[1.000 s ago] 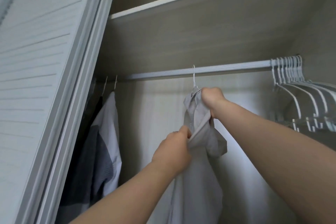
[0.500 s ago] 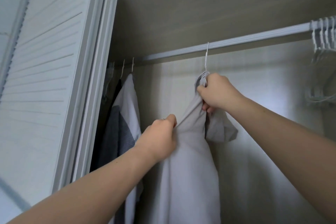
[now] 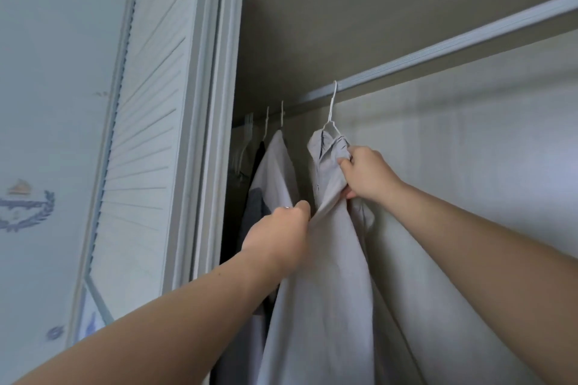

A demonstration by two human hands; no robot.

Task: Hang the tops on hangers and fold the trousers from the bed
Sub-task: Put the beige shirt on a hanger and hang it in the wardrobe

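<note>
Up at 12 o'clock we look into a wardrobe [image 3: 469,166] with a pale back wall. A brown shelf [image 3: 375,9] sits across its top. At 9 o'clock is the room wall [image 3: 47,72], light blue with little blue pictures on it. Next to it stands the white door [image 3: 147,134], made of many thin slats. A long white rail [image 3: 438,50] runs under the shelf, from the middle up toward 2 o'clock.

The grey top [image 3: 325,291] hangs from the rail in the middle and falls down to 6 o'clock. More clothes [image 3: 275,172] hang close beside it at 10 o'clock, one white and grey, one dark.

Our left hand [image 3: 278,241] is curled and pinches the front edge of the top. Our right hand [image 3: 367,178] is higher, at 1 o'clock from the left one. It grips bunched cloth near the collar. Just above it, the thin white hanger [image 3: 332,109] hooks over the rail.
</note>
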